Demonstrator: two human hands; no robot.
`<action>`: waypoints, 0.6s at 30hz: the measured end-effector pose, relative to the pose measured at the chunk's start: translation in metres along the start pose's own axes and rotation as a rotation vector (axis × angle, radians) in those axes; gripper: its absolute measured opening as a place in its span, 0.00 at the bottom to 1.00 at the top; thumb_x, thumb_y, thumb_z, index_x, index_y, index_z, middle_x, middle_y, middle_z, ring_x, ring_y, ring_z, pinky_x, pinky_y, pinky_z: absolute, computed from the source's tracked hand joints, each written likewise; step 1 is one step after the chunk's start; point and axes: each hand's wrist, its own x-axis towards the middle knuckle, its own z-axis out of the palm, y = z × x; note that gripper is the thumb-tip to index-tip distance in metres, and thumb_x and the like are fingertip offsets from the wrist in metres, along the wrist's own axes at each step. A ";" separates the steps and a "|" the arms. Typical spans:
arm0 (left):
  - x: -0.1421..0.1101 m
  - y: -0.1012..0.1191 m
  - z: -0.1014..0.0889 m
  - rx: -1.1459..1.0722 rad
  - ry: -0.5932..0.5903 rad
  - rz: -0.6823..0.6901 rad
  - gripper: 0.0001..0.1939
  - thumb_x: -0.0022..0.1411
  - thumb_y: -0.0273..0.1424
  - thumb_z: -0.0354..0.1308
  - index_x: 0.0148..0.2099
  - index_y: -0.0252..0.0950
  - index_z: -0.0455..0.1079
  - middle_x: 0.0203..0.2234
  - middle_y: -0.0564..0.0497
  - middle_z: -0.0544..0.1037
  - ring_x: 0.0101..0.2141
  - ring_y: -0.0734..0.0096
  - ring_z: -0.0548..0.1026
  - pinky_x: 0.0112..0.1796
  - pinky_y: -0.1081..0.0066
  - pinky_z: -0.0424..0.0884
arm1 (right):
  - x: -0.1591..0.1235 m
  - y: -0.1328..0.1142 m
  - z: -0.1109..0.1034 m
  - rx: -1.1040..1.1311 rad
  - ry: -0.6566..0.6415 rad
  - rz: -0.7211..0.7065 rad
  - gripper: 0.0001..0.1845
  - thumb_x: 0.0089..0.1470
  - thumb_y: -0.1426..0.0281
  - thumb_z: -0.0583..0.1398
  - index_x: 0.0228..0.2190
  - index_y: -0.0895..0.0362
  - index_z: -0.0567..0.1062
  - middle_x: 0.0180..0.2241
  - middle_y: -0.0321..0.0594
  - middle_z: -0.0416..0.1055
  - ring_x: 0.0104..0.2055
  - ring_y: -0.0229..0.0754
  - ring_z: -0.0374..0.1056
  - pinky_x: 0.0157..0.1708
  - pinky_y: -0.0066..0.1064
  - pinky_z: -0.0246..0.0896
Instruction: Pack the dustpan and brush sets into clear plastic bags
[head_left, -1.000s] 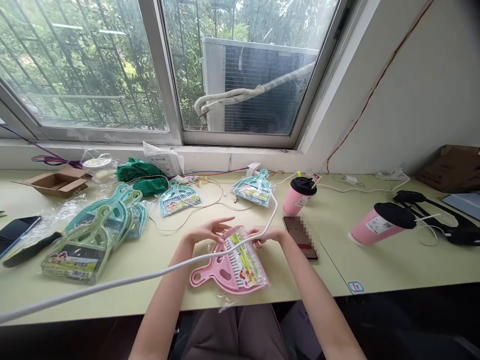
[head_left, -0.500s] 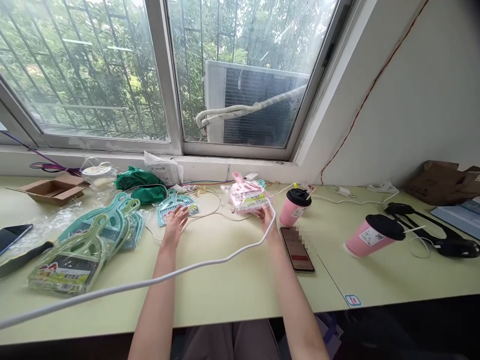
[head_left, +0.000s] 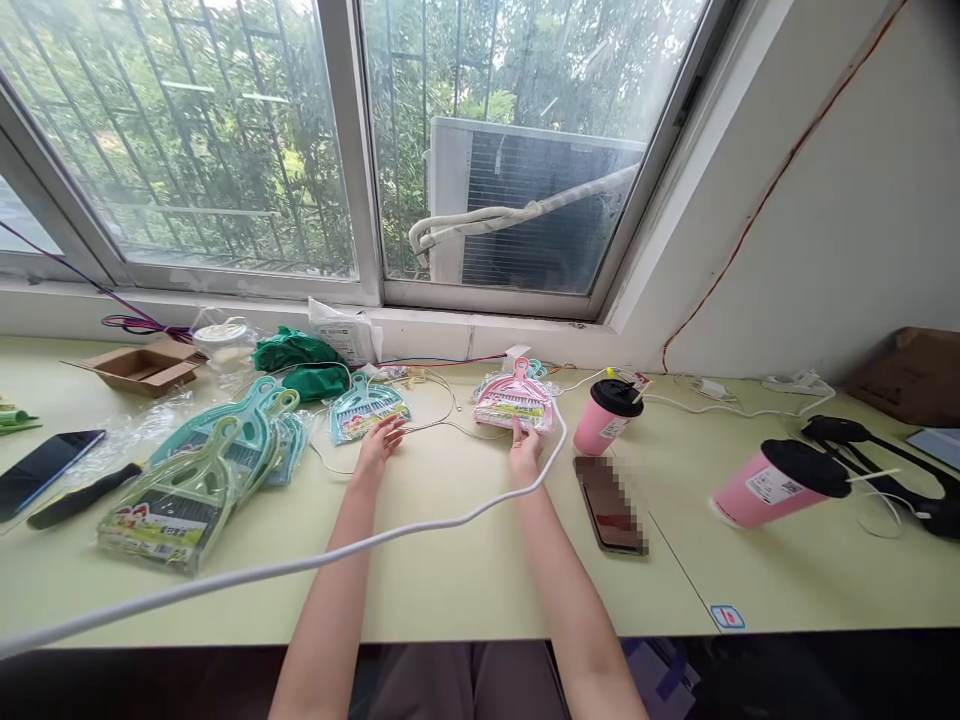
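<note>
A pink dustpan and brush set [head_left: 514, 402] in clear wrap lies near the back of the table, its handle towards the window. It covers most of a teal set, whose handle shows behind it. My right hand [head_left: 526, 445] has its fingers at the near edge of the pink set, holding it there. To the left, my left hand [head_left: 379, 445] is open, fingertips beside the near right corner of another wrapped teal dustpan and brush set [head_left: 367, 408]. Whether those fingertips touch the wrap I cannot tell.
Several green and teal wrapped sets [head_left: 172, 505] are heaped at left, near a black-handled tool [head_left: 82, 495] and a phone [head_left: 49, 470]. Two pink cups [head_left: 606, 425] and another phone [head_left: 611, 505] are at right. A white cable [head_left: 450, 522] crosses before my arms.
The pink set has gone from in front of me, between both hands, to the back of the table on top of a teal set. My left hand has let go and moved towards the other teal set.
</note>
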 end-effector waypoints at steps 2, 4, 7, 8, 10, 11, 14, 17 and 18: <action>0.000 0.001 0.001 0.000 0.017 -0.011 0.14 0.56 0.27 0.58 0.46 0.34 0.71 0.45 0.42 0.78 0.35 0.74 0.78 0.38 0.74 0.71 | -0.003 0.005 0.006 0.016 0.028 0.002 0.14 0.56 0.73 0.47 0.44 0.55 0.63 0.51 0.43 0.66 0.51 0.34 0.70 0.48 0.22 0.70; 0.001 0.001 0.000 -0.004 0.028 -0.010 0.13 0.55 0.26 0.57 0.45 0.35 0.71 0.44 0.42 0.78 0.34 0.74 0.78 0.38 0.73 0.71 | -0.005 0.009 0.012 0.024 0.032 0.017 0.15 0.57 0.73 0.44 0.45 0.56 0.62 0.51 0.44 0.66 0.51 0.33 0.70 0.49 0.22 0.69; 0.004 -0.001 -0.002 -0.034 0.045 -0.013 0.13 0.55 0.26 0.57 0.45 0.35 0.71 0.44 0.43 0.78 0.34 0.74 0.78 0.38 0.73 0.71 | -0.005 0.012 0.018 0.008 0.007 0.044 0.12 0.59 0.72 0.45 0.43 0.56 0.64 0.47 0.45 0.68 0.49 0.34 0.71 0.46 0.23 0.70; 0.005 -0.001 -0.002 -0.048 0.051 -0.017 0.12 0.56 0.25 0.57 0.44 0.35 0.71 0.44 0.43 0.78 0.34 0.75 0.78 0.38 0.74 0.71 | -0.005 0.012 0.019 -0.001 -0.002 0.050 0.11 0.59 0.72 0.46 0.42 0.56 0.65 0.46 0.45 0.69 0.48 0.35 0.71 0.45 0.23 0.70; 0.007 -0.003 -0.003 -0.067 0.060 -0.026 0.12 0.56 0.25 0.56 0.44 0.35 0.71 0.43 0.44 0.78 0.34 0.75 0.78 0.37 0.75 0.71 | -0.004 0.013 0.019 -0.021 -0.020 0.057 0.11 0.61 0.71 0.47 0.41 0.56 0.66 0.45 0.44 0.70 0.47 0.34 0.71 0.44 0.22 0.70; 0.007 -0.003 -0.003 -0.070 0.065 -0.027 0.12 0.56 0.25 0.55 0.44 0.35 0.71 0.43 0.44 0.79 0.33 0.76 0.78 0.37 0.75 0.71 | -0.004 0.014 0.019 -0.032 -0.029 0.062 0.11 0.61 0.72 0.47 0.41 0.56 0.67 0.45 0.43 0.70 0.47 0.34 0.71 0.44 0.23 0.70; 0.007 -0.004 -0.001 -0.045 0.079 -0.014 0.12 0.55 0.25 0.55 0.43 0.35 0.71 0.41 0.44 0.79 0.33 0.75 0.77 0.37 0.74 0.71 | -0.002 0.017 0.017 -0.074 -0.060 0.093 0.11 0.63 0.69 0.50 0.44 0.58 0.69 0.44 0.42 0.70 0.44 0.37 0.70 0.42 0.29 0.71; 0.004 -0.004 0.002 -0.016 0.081 0.004 0.12 0.55 0.25 0.55 0.43 0.34 0.71 0.41 0.44 0.79 0.33 0.74 0.78 0.38 0.73 0.72 | -0.002 0.021 0.017 -0.114 -0.122 0.130 0.17 0.61 0.64 0.57 0.49 0.59 0.69 0.48 0.44 0.69 0.45 0.42 0.69 0.43 0.39 0.70; 0.003 -0.004 0.002 -0.017 0.079 0.005 0.12 0.55 0.25 0.55 0.43 0.34 0.71 0.41 0.44 0.79 0.34 0.74 0.78 0.38 0.73 0.72 | -0.003 0.022 0.017 -0.124 -0.160 0.134 0.19 0.60 0.63 0.58 0.50 0.58 0.69 0.49 0.45 0.68 0.46 0.44 0.69 0.44 0.41 0.69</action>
